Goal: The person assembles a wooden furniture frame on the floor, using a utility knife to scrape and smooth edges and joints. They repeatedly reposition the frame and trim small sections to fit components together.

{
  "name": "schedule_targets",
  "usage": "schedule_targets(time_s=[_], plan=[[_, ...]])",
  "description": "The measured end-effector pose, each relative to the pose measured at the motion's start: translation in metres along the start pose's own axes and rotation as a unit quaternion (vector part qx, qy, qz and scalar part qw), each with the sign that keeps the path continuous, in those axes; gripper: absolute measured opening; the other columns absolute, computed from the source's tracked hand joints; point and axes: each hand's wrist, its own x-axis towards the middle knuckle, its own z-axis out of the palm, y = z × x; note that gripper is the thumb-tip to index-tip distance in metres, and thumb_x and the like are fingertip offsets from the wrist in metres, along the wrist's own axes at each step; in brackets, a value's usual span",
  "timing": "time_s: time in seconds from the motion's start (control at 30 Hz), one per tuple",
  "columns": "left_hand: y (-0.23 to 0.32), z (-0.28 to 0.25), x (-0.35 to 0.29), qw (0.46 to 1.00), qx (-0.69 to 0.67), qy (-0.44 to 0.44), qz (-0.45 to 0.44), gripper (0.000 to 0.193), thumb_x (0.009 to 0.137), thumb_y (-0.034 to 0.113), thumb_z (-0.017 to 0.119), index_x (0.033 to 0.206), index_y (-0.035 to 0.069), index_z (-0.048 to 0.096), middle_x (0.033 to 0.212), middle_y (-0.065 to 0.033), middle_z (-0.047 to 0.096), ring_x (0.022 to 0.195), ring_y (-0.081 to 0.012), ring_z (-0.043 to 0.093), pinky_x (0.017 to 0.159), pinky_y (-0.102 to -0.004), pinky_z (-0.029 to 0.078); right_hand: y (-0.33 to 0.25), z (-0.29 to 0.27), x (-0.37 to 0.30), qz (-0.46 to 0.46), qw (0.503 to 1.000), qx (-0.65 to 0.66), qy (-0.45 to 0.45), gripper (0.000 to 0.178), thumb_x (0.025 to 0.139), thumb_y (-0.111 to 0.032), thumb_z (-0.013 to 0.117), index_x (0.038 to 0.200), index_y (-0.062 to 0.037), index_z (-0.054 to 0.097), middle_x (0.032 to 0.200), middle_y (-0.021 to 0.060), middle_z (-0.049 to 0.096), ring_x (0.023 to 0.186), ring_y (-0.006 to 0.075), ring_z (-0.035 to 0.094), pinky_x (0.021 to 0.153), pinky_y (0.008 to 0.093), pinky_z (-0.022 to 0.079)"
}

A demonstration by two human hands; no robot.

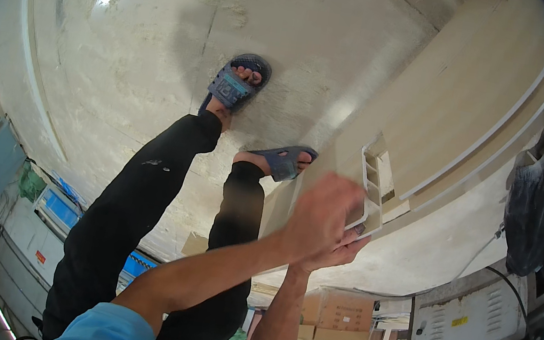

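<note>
A long beige hollow panel [463, 114] runs from the upper right toward me, its cut end showing white ribs and open channels. Near this end is a rectangular cutout [386, 169]. My right hand [333, 255] grips the near corner of the panel, with fingers and thumb at its edge. Just above it, my left hand [323, 214] is closed like a fist against the panel end and blurred by motion. Whatever its fingers hold is hidden.
My sandalled feet [239, 84] stand on a dusty pale floor [131, 29], left of the panel. A cardboard box [337, 320] and a white vented metal cabinet [468, 319] are at the lower right. A dark dusty bag-like thing [540, 203] hangs at the far right.
</note>
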Motion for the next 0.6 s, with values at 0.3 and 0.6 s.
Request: schedule_targets(time_s=[0.3,0.6], plan=[[-0.055,0.019,0.042,0.994,0.025,0.058,-0.087,0.013,0.084,0.0,0.067,0.097,0.001,0.065,0.091,-0.0171,0.065,0.085,-0.0365,0.062,0.073,-0.0408,0.05,-0.014,0.0,0.009,0.049,0.997,0.065,-0.004,0.049,0.105,-0.028,0.04,0.124,0.0158,0.052,0.108,0.0303,0.062,0.094,0.0386,0.06,0.086,0.0447,0.047],[-0.007,-0.015,-0.016,0.994,-0.029,0.014,-0.103,0.012,0.086,-0.004,0.064,0.097,0.0,0.066,0.089,-0.0167,0.064,0.082,-0.0357,0.064,0.072,-0.039,0.051,-0.028,-0.002,0.011,0.081,0.993,0.082,-0.022,0.047,0.105,-0.029,0.041,0.121,0.0123,0.055,0.106,0.0275,0.062,0.092,0.0352,0.06,0.082,0.0421,0.049]])
